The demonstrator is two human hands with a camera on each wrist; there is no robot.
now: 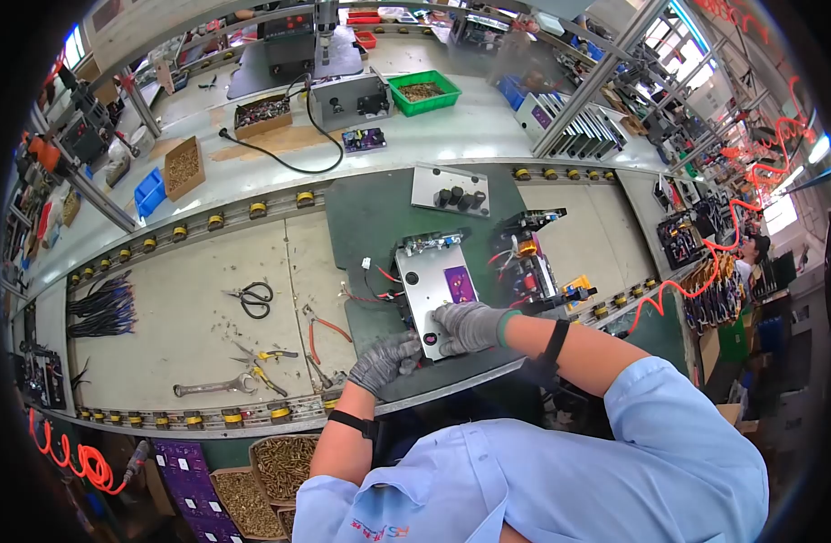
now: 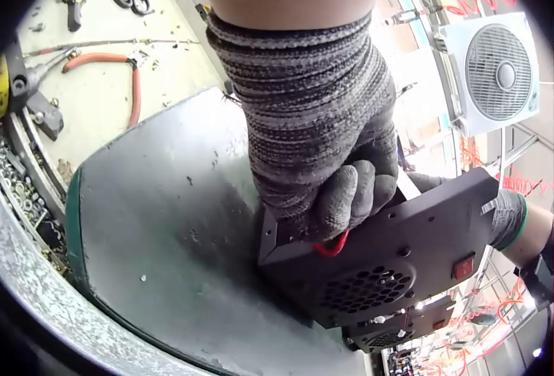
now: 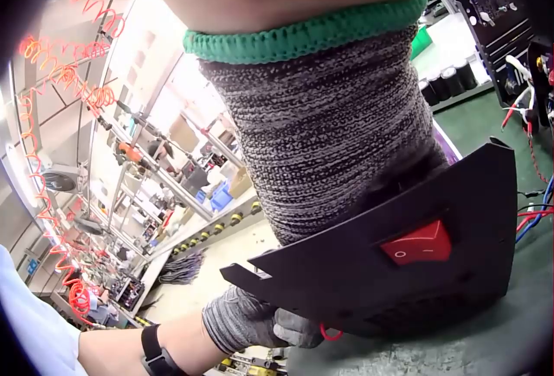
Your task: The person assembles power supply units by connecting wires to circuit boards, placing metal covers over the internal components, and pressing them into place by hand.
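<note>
Chassis [image 1: 426,290] sits on the green mat [image 1: 365,213]. Left hand [image 1: 384,362] curls its fingers over the black panel's [image 2: 424,242] edge beside a red wire [image 2: 333,246]; right hand [image 1: 474,327] lies on top, its grip impossible to tell.

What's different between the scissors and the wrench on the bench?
The scissors have black loop handles, while the wrench is all silver-grey metal. The scissors are two pivoted parts; the wrench is one solid bar. The scissors lie farther from the person, the wrench closer, by the near rollers. Both are tools lying on the pale bench top.
</note>
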